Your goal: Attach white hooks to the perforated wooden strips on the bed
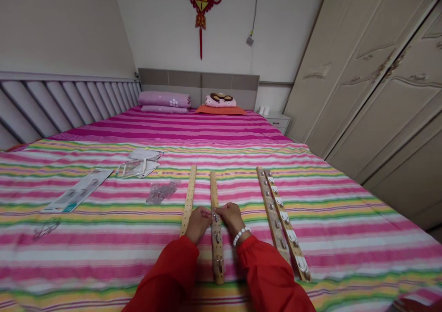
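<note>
Strip (pixel 217 240) lengthwise toward headboard (pixel 198 84)

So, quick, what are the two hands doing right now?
Left hand: closed, fingertips pinching the long pale wooden strip with holes and metal hooks.
Right hand: closed, fingertips pinching the same strip.

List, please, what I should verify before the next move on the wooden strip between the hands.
1. Left hand and right hand both on the middle strip: ok.
2. Strip flat on the striped bedsheet: ok.
3. Hooks fitted along its near end: ok.
4. Piece the hands cover seated: cannot tell, hidden.
5. Its far end past the hands bare: ok.
6. Clear bag of metal parts lying to the left: ok.
</note>
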### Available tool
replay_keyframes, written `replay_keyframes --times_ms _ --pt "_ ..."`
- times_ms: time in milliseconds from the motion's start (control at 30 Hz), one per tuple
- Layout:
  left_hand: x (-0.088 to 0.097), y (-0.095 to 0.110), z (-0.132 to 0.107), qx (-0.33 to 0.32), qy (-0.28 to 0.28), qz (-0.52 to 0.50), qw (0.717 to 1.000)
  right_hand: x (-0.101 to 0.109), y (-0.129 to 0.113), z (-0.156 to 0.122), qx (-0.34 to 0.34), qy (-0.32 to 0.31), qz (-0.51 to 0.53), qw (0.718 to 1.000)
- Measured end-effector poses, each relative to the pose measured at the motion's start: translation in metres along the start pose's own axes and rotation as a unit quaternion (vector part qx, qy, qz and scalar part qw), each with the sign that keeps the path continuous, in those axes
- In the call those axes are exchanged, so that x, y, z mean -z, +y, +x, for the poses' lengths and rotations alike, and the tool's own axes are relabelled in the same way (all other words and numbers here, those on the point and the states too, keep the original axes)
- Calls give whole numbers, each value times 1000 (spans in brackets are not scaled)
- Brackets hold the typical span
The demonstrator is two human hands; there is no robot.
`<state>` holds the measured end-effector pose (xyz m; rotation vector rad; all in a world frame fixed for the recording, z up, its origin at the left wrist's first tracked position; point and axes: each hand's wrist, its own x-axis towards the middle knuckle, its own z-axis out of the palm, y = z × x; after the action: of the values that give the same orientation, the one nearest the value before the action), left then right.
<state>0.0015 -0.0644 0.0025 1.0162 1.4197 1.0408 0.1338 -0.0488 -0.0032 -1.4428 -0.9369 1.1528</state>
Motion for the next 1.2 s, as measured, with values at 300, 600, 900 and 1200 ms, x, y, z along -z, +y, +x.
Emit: replay_keyframes --times_ms 300,600,900,1200 --pt "2 -10 6 -59 1 20 998 0 -2 5 -65 -22 15 998" --pt "2 -3 1 -40 -8 7 999 12 -15 -8 -87 -84 66 990" --pt "-1 6 -6 -17 -11 -15 1000 13 -8 -33 -21 -31 124 992" --pt "6 -2 -22 -32 -28 -40 998 23 3 -52 -34 -56 142 988"
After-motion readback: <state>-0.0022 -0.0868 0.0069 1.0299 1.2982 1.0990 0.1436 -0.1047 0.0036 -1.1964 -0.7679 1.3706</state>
